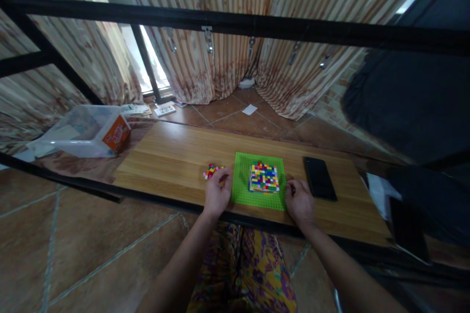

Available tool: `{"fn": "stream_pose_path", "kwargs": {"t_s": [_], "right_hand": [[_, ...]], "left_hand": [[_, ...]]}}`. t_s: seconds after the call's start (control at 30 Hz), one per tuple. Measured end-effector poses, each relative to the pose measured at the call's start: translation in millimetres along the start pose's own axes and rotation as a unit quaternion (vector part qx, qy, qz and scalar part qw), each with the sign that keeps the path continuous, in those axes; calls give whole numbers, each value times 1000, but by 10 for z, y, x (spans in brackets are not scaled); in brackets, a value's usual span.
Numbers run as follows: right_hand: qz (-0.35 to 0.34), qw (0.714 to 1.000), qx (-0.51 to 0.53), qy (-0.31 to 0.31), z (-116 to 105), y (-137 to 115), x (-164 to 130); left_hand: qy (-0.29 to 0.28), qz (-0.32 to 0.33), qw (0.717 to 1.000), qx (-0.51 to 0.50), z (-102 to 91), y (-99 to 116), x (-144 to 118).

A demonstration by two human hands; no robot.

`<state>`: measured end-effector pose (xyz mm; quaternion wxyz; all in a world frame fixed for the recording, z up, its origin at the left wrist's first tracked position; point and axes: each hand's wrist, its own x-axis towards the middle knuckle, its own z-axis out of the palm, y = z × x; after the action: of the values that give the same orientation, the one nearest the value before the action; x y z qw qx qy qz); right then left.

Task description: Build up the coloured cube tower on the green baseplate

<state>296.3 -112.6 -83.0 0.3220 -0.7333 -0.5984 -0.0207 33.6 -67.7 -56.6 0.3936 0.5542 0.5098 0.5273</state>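
Observation:
A green studded baseplate (242,199) lies on the wooden table. On it stands a block built of many small coloured toy bricks (263,177), with several bricks raised along its far edge. My left hand (218,193) rests at the plate's left edge, fingers curled in towards the thumb, close beside a small pile of loose bricks (210,171) that it partly covers. At the plate's right edge is my right hand (301,201), its fingers bent closed near the corner. Whatever either hand may hold is too small or hidden to make out.
A black phone (320,178) lies on the table (176,156) right of my right hand. Beyond the left end stands a clear plastic bin (84,129) with an orange label. A black metal bar (235,19) crosses ahead, with hooks hanging from it. A dark tablet-like slab (408,227) lies far right.

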Motion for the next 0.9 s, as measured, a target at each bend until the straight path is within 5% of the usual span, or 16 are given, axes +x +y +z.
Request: {"fn": "stream_pose_path", "kwargs": {"t_s": [0.23,0.47,0.9], "right_hand": [[3,1000,-3,-4,-1,5,0],[-2,1000,-6,-5,10,34,1],[-6,1000,-3,2,-10,7,-3]], "left_hand": [[57,34,986,155,-400,-108,-29],[-10,81,957,278,-247,-19,73],[-49,18,881,471,-101,149,394]]}}
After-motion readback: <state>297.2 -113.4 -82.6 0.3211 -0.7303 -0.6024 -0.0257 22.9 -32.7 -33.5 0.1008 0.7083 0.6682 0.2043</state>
